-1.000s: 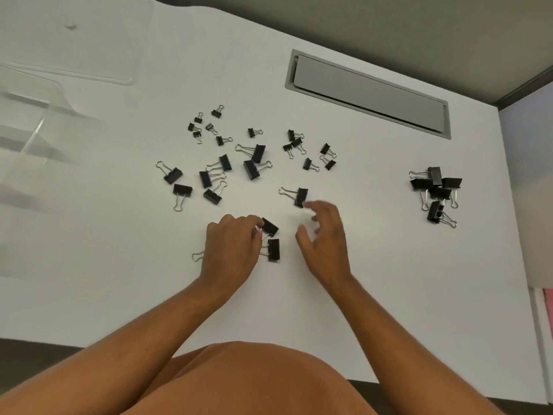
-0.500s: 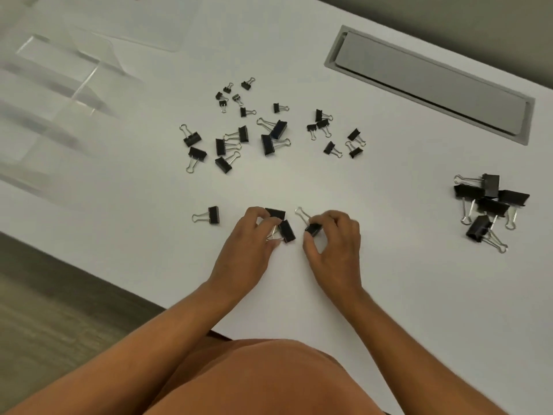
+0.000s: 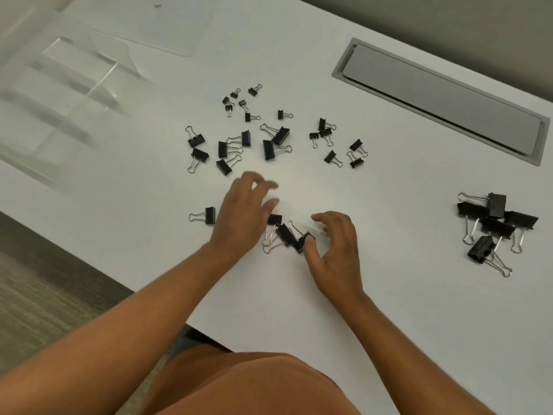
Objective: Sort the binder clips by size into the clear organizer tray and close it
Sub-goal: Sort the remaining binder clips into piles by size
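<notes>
Since half a second ago both hands have let go: the left hand (image 3: 244,217) has lifted off the small cluster of medium binder clips (image 3: 288,233) and spread its blurred fingers toward the upper middle of the frame, and the right hand (image 3: 336,250) has released the clip it was pinching. Each hand's grip is now open, with loosely curved fingers holding nothing. The right thumb (image 3: 309,248) lies just beside, perhaps touching, the nearest clip of the cluster.

One medium clip (image 3: 209,215) lies alone just left of the left hand. Above the hands, in the middle of the frame, sits a scatter of mixed clips: medium ones (image 3: 245,146) on its left and centre, smaller ones (image 3: 338,143) to the right, and the smallest clips (image 3: 239,101) at its top. A pile of large binder clips (image 3: 495,224) sits well apart at the right edge of the frame.

The clear organizer tray (image 3: 74,85) stands on the white counter (image 3: 404,280) at the upper left of the frame. Its compartments look transparent and no clip shows in them. A clear flat lid (image 3: 167,28) lies beside it, at the top of the frame. A grey cable hatch (image 3: 443,97) is set into the counter at the upper right.
</notes>
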